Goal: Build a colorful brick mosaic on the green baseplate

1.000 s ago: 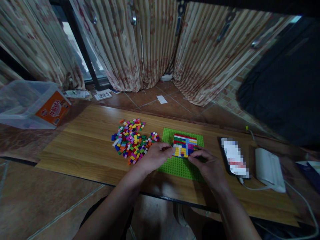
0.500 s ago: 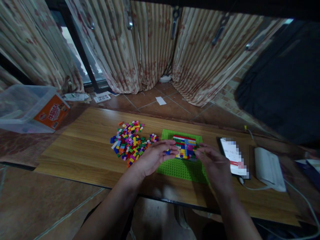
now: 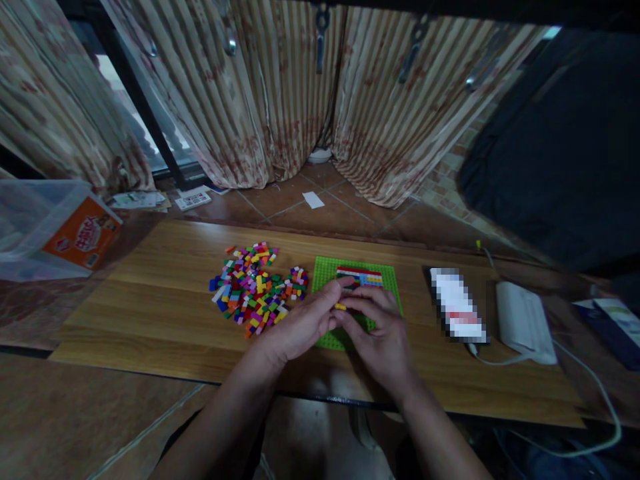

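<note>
A green studded baseplate (image 3: 327,272) lies on the wooden tabletop (image 3: 165,293), with a block of coloured bricks (image 3: 360,275) pressed onto its far part. My left hand (image 3: 300,327) and my right hand (image 3: 383,340) meet over the plate's near half. Their fingertips pinch a small yellow brick (image 3: 341,307) between them, and both hands hide much of the plate. A heap of loose coloured bricks (image 3: 253,287) lies just left of the plate.
A phone (image 3: 456,312) and a white device (image 3: 523,321) with a cable lie right of the plate. A clear plastic tub (image 3: 35,227) with an orange label stands far left. Striped curtains (image 3: 280,87) hang behind, over a tiled floor. A dark bag (image 3: 555,140) fills the right.
Both hands left the sides of the brick block and came together over the plate's near half, now pinching a small yellow brick. The camera view shifted slightly right and down.
</note>
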{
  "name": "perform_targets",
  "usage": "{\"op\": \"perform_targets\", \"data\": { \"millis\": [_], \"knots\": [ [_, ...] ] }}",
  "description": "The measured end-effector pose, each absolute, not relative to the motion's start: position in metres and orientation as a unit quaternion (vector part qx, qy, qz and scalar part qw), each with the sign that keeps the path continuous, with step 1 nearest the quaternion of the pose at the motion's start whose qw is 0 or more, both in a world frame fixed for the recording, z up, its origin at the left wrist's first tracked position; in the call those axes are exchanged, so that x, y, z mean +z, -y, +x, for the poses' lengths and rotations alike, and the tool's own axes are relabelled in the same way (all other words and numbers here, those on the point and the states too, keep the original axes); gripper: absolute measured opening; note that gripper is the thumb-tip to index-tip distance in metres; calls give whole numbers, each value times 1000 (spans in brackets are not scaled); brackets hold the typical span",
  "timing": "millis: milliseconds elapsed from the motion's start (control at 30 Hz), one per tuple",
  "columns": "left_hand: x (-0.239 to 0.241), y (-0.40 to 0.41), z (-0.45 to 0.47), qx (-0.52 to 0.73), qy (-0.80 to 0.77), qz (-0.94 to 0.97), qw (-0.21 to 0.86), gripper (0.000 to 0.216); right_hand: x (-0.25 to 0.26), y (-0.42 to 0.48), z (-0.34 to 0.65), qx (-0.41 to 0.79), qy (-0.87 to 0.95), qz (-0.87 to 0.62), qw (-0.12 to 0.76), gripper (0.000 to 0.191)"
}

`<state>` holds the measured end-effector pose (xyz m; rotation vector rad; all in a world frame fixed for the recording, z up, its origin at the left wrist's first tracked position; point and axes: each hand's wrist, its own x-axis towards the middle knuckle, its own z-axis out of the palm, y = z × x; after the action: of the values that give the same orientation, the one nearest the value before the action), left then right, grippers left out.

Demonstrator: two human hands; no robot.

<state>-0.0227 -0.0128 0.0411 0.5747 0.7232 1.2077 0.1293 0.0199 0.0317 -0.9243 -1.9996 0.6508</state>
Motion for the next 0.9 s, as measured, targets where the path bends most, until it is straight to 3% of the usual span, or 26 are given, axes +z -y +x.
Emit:
{"op": "perform_targets", "data": {
  "millis": [400, 900],
  "knots": [
    [36, 11, -27, 536, -381, 317, 684, 35, 36, -19, 129, 482, 617, -408, 469, 10],
    [42, 14, -19, 522, -439, 477, 554, 25, 40, -17, 134, 488, 636, -413, 432, 13]
  ]
}}
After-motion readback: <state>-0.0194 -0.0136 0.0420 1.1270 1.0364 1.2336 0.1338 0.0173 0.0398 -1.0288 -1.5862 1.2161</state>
